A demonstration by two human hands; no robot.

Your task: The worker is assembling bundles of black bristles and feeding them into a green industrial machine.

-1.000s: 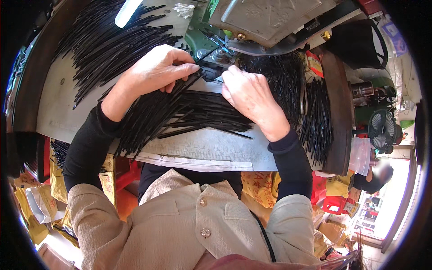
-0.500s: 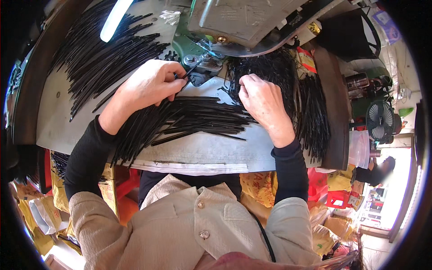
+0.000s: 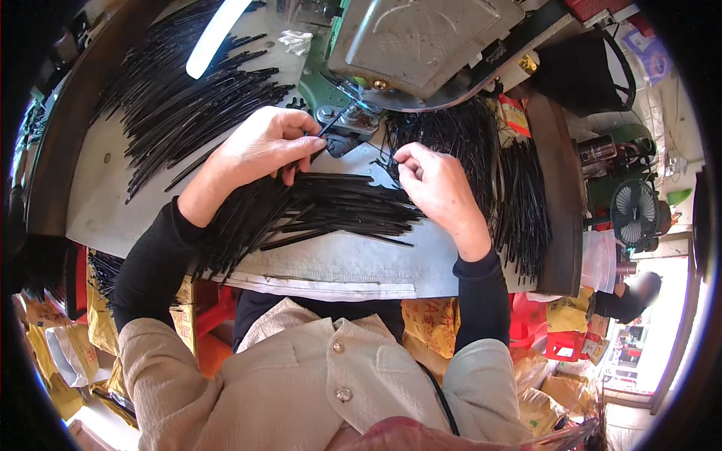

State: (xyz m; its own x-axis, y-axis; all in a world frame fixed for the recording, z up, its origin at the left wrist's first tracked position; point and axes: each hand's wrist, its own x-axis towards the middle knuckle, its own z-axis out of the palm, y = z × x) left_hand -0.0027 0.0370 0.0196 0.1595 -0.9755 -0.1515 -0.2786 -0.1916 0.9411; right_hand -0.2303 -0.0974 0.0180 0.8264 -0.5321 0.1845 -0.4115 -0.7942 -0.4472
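Observation:
My left hand [image 3: 263, 150] pinches a thin black strip [image 3: 332, 125] between thumb and fingers. The strip's far end reaches the small metal fitting [image 3: 352, 119] under a grey and green machine [image 3: 421, 41]. To the right, my right hand [image 3: 440, 184] is closed in a pinch beside a tangled heap of thin black strands [image 3: 444, 131]; what its fingertips hold, if anything, is too fine to make out. Between and below my hands lies a loose pile of black strips [image 3: 350, 203], its left part partly under my left wrist.
A larger spread of black strips [image 3: 199, 98] covers the table's left side, below a bright lamp tube [image 3: 218, 37]. Another bundle [image 3: 523, 207] lies by the raised right edge [image 3: 560, 195]. Yellow sacks [image 3: 429, 323] and a red stool [image 3: 530, 319] stand below; a person [image 3: 628, 297] is far right.
My right hand has shifted slightly left and down, its fingertips stretching a little more toward the machine. The left hand still holds the strip at the fitting. The whole view has tilted slightly.

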